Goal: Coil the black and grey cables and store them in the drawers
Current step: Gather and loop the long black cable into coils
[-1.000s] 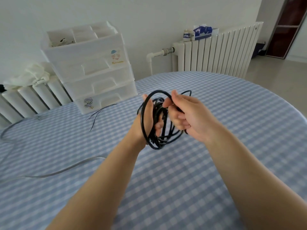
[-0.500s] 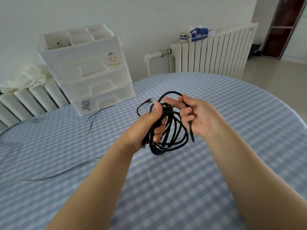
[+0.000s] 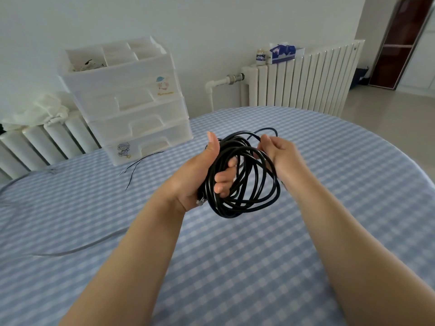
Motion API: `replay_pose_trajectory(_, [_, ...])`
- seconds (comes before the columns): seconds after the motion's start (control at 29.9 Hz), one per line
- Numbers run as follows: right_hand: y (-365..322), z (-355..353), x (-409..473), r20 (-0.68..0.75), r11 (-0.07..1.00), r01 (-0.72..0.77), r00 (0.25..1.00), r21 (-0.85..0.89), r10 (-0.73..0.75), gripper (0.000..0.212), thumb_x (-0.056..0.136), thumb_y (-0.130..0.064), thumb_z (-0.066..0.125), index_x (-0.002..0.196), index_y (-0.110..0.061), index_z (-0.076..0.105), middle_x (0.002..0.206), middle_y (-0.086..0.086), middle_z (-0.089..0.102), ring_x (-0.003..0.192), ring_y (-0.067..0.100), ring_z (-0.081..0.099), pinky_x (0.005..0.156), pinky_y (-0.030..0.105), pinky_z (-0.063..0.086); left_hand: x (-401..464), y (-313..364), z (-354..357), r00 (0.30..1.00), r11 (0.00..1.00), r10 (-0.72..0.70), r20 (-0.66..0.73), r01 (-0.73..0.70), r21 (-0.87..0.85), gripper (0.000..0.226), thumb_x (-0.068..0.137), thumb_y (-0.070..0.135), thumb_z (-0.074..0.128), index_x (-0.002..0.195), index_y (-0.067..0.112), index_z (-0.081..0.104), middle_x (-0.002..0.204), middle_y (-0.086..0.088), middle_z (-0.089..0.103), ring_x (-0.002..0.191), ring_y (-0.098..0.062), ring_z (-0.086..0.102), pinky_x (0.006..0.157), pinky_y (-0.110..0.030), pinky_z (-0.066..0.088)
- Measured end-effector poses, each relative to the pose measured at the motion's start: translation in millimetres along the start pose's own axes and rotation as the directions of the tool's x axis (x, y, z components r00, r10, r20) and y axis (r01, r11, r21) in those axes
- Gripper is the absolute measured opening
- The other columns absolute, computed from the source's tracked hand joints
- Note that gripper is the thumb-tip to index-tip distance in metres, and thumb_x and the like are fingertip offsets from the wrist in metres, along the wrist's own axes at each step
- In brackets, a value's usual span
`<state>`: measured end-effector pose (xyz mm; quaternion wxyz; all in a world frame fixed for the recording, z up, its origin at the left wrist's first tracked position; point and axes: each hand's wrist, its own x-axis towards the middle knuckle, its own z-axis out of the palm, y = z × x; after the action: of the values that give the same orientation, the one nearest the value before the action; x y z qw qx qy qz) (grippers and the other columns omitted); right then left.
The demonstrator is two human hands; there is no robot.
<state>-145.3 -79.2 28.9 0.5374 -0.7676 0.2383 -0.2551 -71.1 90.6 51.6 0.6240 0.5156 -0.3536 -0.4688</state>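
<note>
The left hand (image 3: 195,177) grips the coiled black cable (image 3: 244,175) above the middle of the surface (image 3: 329,184), fingers curled through its loops. The right hand (image 3: 280,154) pinches the coil's top strands. The grey cable (image 3: 77,249) trails by the surface's left edge, the drawers (image 3: 131,102) at its far-left edge.

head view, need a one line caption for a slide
Left hand grips a coiled black cable above the checked table, right hand holding its far loops.

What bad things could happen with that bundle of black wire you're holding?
1. The black cable coil is loose and untied; only the left hand grips one side, so loops could spring apart.
2. The right hand holds just the top strand, which might slip free.
3. The drawers look closed, so opening one may need a hand off the coil.
</note>
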Motion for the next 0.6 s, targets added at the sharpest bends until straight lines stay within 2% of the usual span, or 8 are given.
replay_pose_trajectory(0.1, [-2.0,5.8,-1.5,-0.034,0.996,-0.041,0.998,0.075,0.043,0.042,0.102,-0.039,0.038,0.067,-0.020,0.052,0.036,-0.013,0.046,0.044,0.008,0.036,0.048,0.025,0.031,-2.3,0.3,-2.1,1.000,0.995,0.001,-0.016,-0.003,-0.100,0.055,0.086,0.066,0.033,0.077,0.014,0.046,0.049,0.009,0.035,0.037,-0.002,0.034,0.042,-0.017,0.036])
replay_pose_trajectory(0.17, [-0.5,7.3,-0.7,-0.038,0.992,-0.057,0.997,0.115,0.061,0.043,0.102,-0.039,0.040,0.065,-0.020,0.052,0.037,-0.012,0.047,0.045,0.010,0.037,0.049,0.027,0.031,-3.1,0.2,-2.6,1.000,0.991,0.018,-0.011,-0.020,-0.129,0.042,0.090,0.054,0.041,0.077,0.014,0.046,0.048,0.010,0.036,0.035,-0.002,0.034,0.041,-0.016,0.035])
replay_pose_trajectory(0.27, [4.3,7.7,4.2,0.038,0.987,-0.090,0.996,0.135,0.086,0.044,0.097,-0.046,0.049,0.066,-0.014,0.052,0.049,-0.002,0.046,0.049,0.017,0.038,0.052,0.030,0.031,-3.2,1.8,-4.8,0.996,0.973,0.053,-0.074,-0.068,-0.222,0.031,0.095,0.037,0.045,0.072,0.015,0.046,0.043,0.011,0.034,0.032,-0.001,0.033,0.038,-0.015,0.032])
replay_pose_trajectory(0.33, [6.7,11.7,4.7,0.119,0.990,-0.092,0.990,0.105,0.080,0.044,0.097,-0.040,0.052,0.062,-0.013,0.051,0.042,-0.007,0.044,0.043,0.012,0.038,0.046,0.025,0.030,-3.3,4.5,-9.4,0.983,0.929,0.085,-0.163,-0.137,-0.342,0.030,0.095,0.035,0.046,0.070,0.017,0.046,0.041,0.011,0.033,0.030,0.000,0.033,0.036,-0.015,0.031])
replay_pose_trajectory(0.37, [7.9,14.8,3.4,0.149,0.997,-0.059,0.987,0.048,0.052,0.042,0.098,-0.036,0.051,0.061,-0.016,0.053,0.040,-0.009,0.044,0.040,0.009,0.036,0.042,0.023,0.028,-3.2,5.5,-12.1,0.971,0.896,0.098,-0.219,-0.182,-0.404,0.030,0.092,0.036,0.046,0.070,0.017,0.045,0.041,0.012,0.032,0.030,-0.001,0.033,0.036,-0.015,0.031])
replay_pose_trajectory(0.43, [9.7,20.9,-1.5,0.202,0.985,0.072,0.979,-0.158,-0.039,0.038,0.100,-0.036,0.047,0.066,-0.024,0.059,0.050,-0.006,0.048,0.042,0.011,0.038,0.043,0.024,0.031,-3.2,7.1,-17.9,0.934,0.824,0.117,-0.338,-0.281,-0.492,0.028,0.090,0.036,0.048,0.069,0.018,0.045,0.040,0.012,0.032,0.030,-0.002,0.033,0.036,-0.014,0.031])
replay_pose_trajectory(0.5, [8.2,23.8,-9.3,0.249,0.923,0.173,0.965,-0.344,-0.088,0.034,0.100,-0.041,0.043,0.076,-0.029,0.064,0.060,-0.007,0.053,0.051,0.012,0.047,0.055,0.028,0.039,-2.5,6.3,-24.0,0.876,0.771,0.117,-0.468,-0.378,-0.513,0.031,0.094,0.035,0.048,0.069,0.018,0.045,0.042,0.011,0.032,0.032,-0.003,0.034,0.038,-0.014,0.032])
replay_pose_trajectory(0.6, [-1.1,26.5,-25.3,0.345,0.787,0.294,0.932,-0.543,-0.110,0.030,0.102,-0.040,0.036,0.094,-0.026,0.061,0.070,-0.008,0.054,0.069,0.015,0.054,0.065,0.032,0.040,-2.3,6.7,-31.3,0.774,0.709,0.097,-0.626,-0.495,-0.503,0.033,0.097,0.036,0.047,0.068,0.020,0.046,0.044,0.011,0.033,0.035,-0.003,0.035,0.040,-0.014,0.032])
